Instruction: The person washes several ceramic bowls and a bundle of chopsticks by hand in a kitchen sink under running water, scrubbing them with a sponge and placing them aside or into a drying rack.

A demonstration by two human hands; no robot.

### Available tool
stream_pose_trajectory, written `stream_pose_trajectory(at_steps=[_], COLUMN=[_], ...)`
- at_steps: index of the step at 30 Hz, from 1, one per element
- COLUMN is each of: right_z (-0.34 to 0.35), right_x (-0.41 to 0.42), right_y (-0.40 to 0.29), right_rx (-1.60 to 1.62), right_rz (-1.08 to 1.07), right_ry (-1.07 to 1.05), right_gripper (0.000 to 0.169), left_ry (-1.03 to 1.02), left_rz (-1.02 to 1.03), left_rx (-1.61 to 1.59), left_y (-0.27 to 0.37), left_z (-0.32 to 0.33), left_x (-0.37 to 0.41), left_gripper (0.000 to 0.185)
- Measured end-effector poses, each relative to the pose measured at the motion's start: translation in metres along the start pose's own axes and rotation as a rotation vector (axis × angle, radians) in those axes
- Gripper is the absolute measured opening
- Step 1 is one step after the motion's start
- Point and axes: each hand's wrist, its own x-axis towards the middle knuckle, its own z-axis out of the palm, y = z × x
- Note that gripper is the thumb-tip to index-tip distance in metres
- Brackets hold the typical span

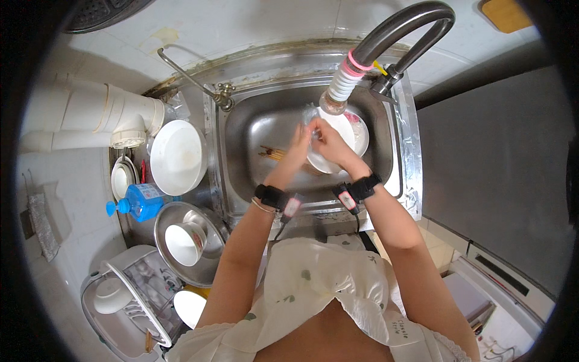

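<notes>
Both my hands are close together over a steel sink (253,113), just below and left of the faucet's head (334,103). My left hand (297,147) is blurred, fingers up, near the fingertips of my right hand (329,141). The right fingers are curled. Something clear and shiny (310,111) shows at the fingertips; whether it is water or plastic film I cannot tell. Under my right hand lies a white bowl (341,124), partly hidden. Beside it a plate with a pink pattern (359,131) shows its edge. Several wooden chopsticks (271,153) lie on the sink bottom, partly behind my left hand.
Left of the sink stand a large white bowl (178,156), a blue pump bottle (144,201) and a steel basin (212,258) holding a smaller bowl (183,244). A dish rack (140,296) is nearer. A small tap (223,97) rises at the back left.
</notes>
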Motion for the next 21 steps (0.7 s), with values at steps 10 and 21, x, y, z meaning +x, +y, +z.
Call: stream_pose_trajectory(at_steps=[10, 21], right_z=[-0.032, -0.041], right_x=[-0.024, -0.001], right_y=[-0.006, 0.011], right_rx=[-0.880, -0.404], right_rz=[-0.182, 0.197], right_ry=[0.022, 0.527], right_gripper=[0.009, 0.049], left_ry=[0.227, 0.136], left_rz=[0.054, 0.182], left_rx=[-0.064, -0.185], left_y=[0.031, 0.055], left_z=[0.003, 0.008], left_x=[-0.017, -0.032], left_gripper=[0.068, 0.054])
